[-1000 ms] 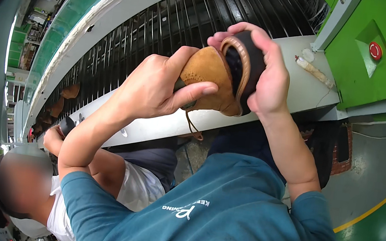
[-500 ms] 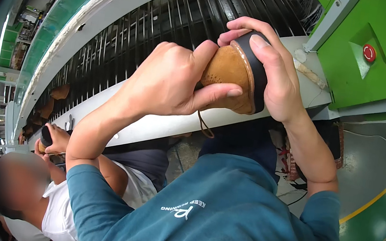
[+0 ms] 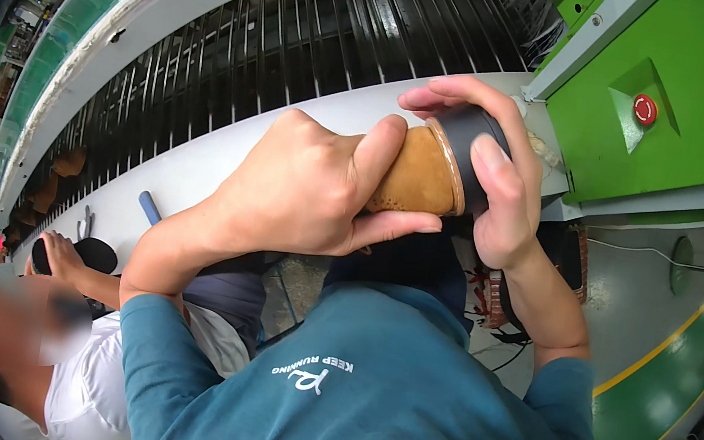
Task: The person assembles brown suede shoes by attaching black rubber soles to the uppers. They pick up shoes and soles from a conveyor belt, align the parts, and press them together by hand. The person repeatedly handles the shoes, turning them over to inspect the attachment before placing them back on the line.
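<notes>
Both my hands hold a tan suede shoe (image 3: 421,174) in front of my chest, above the edge of the white ledge. Its dark sole (image 3: 479,134) is turned up and to the right, with a paler stitched rim between sole and upper. My left hand (image 3: 308,182) is closed round the suede part, thumb stretched along its near side and the other fingers mostly hidden. Around the sole curls my right hand (image 3: 514,185), fingers over the far side and thumb pressed on the near side.
Beyond the white ledge (image 3: 229,131) runs a conveyor of dark metal rods (image 3: 279,36). At right stands a green machine housing (image 3: 678,169) with a red button (image 3: 644,110). A co-worker's hand (image 3: 62,257) holds a dark-soled piece at lower left, near a blue-handled tool (image 3: 150,208).
The shoe and both hands sit lower in the picture, and the shoe is tilted slightly differently. My grip stays on it. The surroundings have shifted left, and the blue-handled tool now shows.
</notes>
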`<state>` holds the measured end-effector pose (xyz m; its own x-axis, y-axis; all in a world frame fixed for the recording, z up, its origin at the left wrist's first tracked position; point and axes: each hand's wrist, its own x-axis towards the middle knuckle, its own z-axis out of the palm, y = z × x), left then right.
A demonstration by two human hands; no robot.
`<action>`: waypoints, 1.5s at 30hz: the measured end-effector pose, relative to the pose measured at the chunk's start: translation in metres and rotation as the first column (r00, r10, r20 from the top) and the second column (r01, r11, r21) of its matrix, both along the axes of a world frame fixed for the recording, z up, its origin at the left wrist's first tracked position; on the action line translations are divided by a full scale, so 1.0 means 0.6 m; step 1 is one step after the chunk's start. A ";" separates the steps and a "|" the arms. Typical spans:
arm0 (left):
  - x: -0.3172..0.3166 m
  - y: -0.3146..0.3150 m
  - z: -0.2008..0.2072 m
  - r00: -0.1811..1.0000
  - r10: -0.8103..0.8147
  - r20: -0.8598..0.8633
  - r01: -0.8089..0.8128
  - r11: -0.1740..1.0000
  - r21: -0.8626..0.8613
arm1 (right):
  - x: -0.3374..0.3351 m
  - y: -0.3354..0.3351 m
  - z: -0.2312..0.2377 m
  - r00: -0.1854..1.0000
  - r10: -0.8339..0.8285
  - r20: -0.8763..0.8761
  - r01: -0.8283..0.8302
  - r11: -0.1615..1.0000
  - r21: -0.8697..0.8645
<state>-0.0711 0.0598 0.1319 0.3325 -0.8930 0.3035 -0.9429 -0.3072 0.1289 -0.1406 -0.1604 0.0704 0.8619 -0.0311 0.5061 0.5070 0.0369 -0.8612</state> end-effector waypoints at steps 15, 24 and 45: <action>0.010 -0.044 -0.073 0.993 -0.036 0.111 0.067 0.955 -0.288 | -0.029 -0.041 -0.071 0.971 -0.177 0.158 0.177 0.984 0.014; 0.046 -0.118 -0.143 0.989 -0.111 -0.101 0.014 0.742 -0.671 | 0.008 -0.046 -0.087 0.905 -0.333 0.264 0.344 0.939 0.004; 0.091 -0.189 -0.113 0.987 0.091 -0.132 -0.157 0.718 -0.679 | 0.063 -0.088 -0.055 0.927 -0.358 0.114 0.357 0.934 0.027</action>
